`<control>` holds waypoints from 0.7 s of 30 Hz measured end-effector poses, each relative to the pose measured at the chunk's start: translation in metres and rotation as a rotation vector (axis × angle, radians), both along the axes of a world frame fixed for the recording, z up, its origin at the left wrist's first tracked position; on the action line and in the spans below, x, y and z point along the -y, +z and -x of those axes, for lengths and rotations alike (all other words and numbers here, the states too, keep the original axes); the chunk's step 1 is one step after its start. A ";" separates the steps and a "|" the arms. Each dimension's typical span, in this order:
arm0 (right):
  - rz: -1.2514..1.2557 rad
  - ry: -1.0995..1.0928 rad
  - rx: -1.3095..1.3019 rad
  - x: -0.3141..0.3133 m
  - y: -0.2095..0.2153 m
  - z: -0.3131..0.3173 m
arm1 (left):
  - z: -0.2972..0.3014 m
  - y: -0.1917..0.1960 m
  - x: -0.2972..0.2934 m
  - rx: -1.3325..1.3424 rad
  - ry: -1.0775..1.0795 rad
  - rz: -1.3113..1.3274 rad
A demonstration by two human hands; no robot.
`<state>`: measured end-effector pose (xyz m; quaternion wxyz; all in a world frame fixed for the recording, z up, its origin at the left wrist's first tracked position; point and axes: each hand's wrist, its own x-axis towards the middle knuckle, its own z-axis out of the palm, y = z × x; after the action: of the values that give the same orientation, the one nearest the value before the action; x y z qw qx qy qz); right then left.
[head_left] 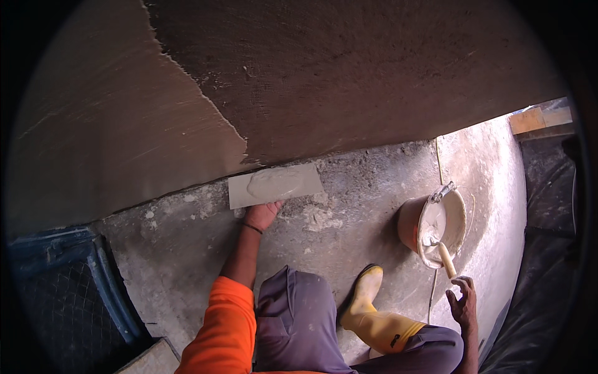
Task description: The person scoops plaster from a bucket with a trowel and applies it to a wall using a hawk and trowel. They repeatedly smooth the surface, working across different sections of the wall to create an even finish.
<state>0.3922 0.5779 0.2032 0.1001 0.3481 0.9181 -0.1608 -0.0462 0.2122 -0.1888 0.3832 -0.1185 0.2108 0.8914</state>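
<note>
My left hand (263, 215) is closed at the near edge of a flat, pale rectangular plastering trowel (240, 192), level with the foot of the wall. A mound of wet plaster (274, 182) lies on its face; the handle underneath is hidden. To the right stands a bucket (410, 223) of plaster. A small trowel (447, 260) leans in it, its light handle sticking out over the near rim towards me. My right hand (463, 303) is just below that handle's end, fingers apart and curved, seemingly not gripping it.
Ahead rises a wall, with smooth lighter plaster (112, 118) at left and rough darker surface (349, 81) at right. My yellow boot (374, 311) is on the plaster-splashed concrete floor (311, 243). A cable (432, 290) passes the bucket. A blue frame with mesh (68, 287) stands left.
</note>
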 end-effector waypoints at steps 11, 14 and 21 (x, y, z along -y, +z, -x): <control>0.060 0.110 0.035 0.011 0.015 0.041 | 0.014 0.037 -0.004 -0.049 0.015 0.068; 0.029 0.328 0.130 0.017 0.018 0.075 | 0.024 0.083 -0.005 -0.102 -0.068 0.119; 0.032 0.805 0.035 0.071 0.005 0.238 | 0.032 0.231 -0.026 -0.274 -0.105 0.134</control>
<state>0.1542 0.5068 0.2079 0.1760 -0.0381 0.9767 -0.1171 -0.0785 0.2381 0.0419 0.3879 -0.0100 0.3261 0.8620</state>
